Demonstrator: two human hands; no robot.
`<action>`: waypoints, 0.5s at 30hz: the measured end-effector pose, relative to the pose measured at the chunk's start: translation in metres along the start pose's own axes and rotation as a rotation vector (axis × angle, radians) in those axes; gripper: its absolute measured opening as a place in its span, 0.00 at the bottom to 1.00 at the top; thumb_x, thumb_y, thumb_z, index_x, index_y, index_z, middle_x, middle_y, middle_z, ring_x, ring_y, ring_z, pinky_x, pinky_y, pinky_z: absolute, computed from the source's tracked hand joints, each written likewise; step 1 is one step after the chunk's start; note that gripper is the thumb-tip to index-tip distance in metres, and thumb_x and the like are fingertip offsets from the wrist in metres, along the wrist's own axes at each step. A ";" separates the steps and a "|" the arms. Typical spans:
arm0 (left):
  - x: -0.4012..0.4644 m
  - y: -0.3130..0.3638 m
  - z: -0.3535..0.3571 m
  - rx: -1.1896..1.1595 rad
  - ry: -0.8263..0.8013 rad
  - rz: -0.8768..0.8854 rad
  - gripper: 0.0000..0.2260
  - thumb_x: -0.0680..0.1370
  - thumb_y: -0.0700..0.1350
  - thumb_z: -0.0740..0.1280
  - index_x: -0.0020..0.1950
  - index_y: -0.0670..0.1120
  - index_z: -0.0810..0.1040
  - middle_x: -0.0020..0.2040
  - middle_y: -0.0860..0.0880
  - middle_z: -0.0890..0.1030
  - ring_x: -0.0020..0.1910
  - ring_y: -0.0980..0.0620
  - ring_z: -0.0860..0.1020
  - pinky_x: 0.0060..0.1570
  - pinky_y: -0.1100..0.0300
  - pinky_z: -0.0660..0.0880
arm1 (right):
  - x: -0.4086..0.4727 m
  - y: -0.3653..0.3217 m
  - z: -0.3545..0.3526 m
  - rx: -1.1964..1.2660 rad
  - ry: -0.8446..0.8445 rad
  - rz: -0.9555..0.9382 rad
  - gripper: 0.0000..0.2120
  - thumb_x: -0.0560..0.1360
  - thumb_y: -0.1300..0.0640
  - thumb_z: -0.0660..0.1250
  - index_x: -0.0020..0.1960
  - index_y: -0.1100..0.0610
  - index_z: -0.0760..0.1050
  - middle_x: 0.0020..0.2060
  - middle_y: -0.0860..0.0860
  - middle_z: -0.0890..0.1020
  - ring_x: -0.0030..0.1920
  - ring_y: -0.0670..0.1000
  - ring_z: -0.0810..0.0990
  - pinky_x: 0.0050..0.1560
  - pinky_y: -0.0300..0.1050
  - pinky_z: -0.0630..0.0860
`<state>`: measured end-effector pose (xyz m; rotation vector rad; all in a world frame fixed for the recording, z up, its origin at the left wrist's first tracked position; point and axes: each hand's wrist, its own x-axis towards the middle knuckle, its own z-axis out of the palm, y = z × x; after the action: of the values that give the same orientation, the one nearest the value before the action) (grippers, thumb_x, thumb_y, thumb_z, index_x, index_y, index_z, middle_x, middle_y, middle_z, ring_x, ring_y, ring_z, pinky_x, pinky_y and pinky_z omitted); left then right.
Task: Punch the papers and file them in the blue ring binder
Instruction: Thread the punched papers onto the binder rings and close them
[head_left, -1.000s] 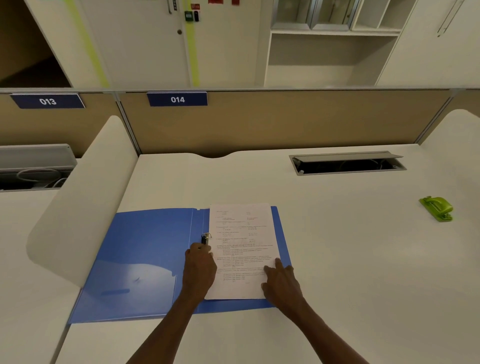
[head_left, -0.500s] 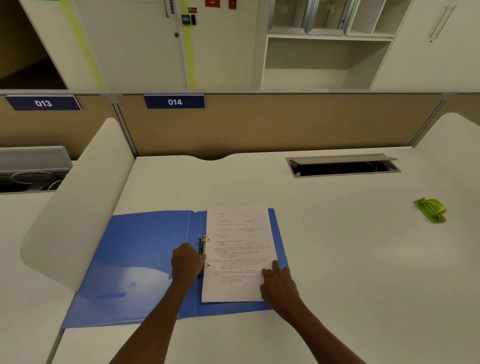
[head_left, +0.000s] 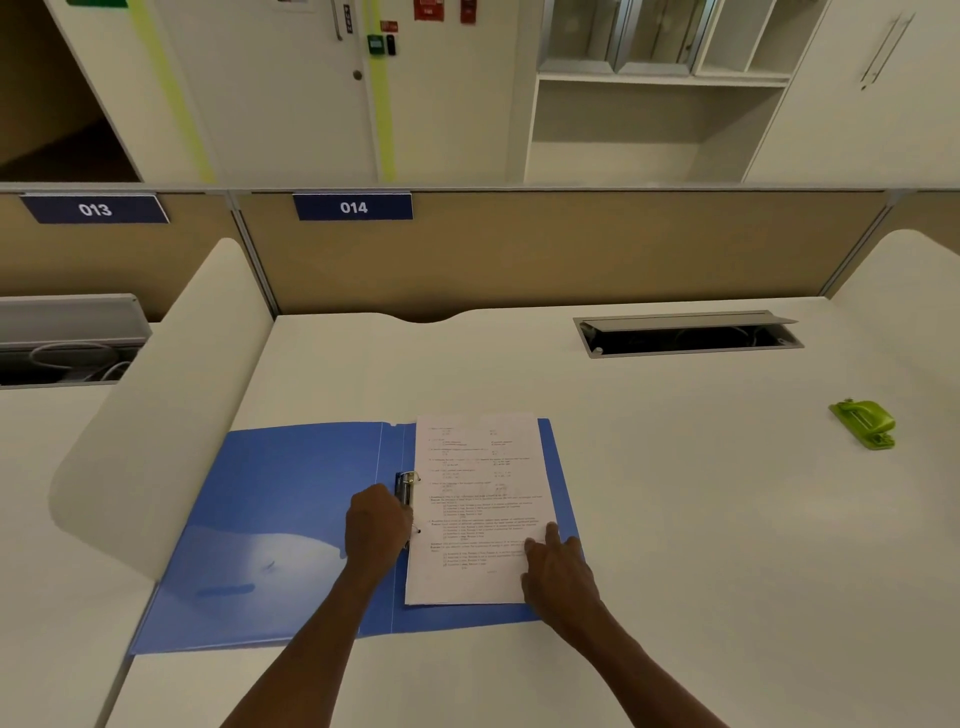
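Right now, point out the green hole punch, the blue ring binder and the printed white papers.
green hole punch (head_left: 863, 423), head view, on its top lever.
blue ring binder (head_left: 291, 499), head view, on its open left cover.
printed white papers (head_left: 480, 499), head view, on mid-page.

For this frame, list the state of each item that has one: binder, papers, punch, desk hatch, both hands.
blue ring binder: open, flat on the desk.
ring mechanism: whether the rings are closed cannot be told.
papers: stacked on the binder's right half, left edge at the rings.
green hole punch: idle, far right, untouched.
cable hatch: lid raised.
left hand: curled at the ring mechanism.
right hand: fingers pressing the papers flat.
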<state>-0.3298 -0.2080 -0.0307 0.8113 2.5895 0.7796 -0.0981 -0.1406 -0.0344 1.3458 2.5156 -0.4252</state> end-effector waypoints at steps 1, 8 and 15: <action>-0.001 0.000 -0.001 -0.006 0.012 0.013 0.09 0.74 0.42 0.70 0.35 0.41 0.75 0.31 0.47 0.76 0.29 0.53 0.74 0.25 0.66 0.67 | 0.000 0.000 0.000 -0.003 -0.006 0.002 0.20 0.81 0.54 0.56 0.71 0.57 0.63 0.76 0.60 0.57 0.74 0.64 0.59 0.68 0.57 0.68; -0.010 0.008 -0.002 -0.092 0.051 0.060 0.06 0.73 0.43 0.72 0.41 0.40 0.79 0.35 0.49 0.78 0.30 0.56 0.75 0.27 0.70 0.66 | 0.001 0.000 0.003 -0.031 -0.017 0.004 0.21 0.81 0.53 0.55 0.73 0.56 0.62 0.76 0.60 0.56 0.74 0.64 0.58 0.68 0.57 0.67; -0.022 0.011 0.010 -0.053 0.042 0.143 0.08 0.74 0.48 0.71 0.41 0.44 0.80 0.36 0.50 0.80 0.33 0.55 0.77 0.35 0.66 0.72 | -0.003 0.001 0.000 -0.017 0.007 -0.013 0.21 0.82 0.53 0.53 0.74 0.56 0.61 0.77 0.59 0.55 0.75 0.64 0.56 0.69 0.56 0.67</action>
<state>-0.3029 -0.2092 -0.0295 0.9822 2.5571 0.9117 -0.0956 -0.1420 -0.0338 1.3274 2.5294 -0.4014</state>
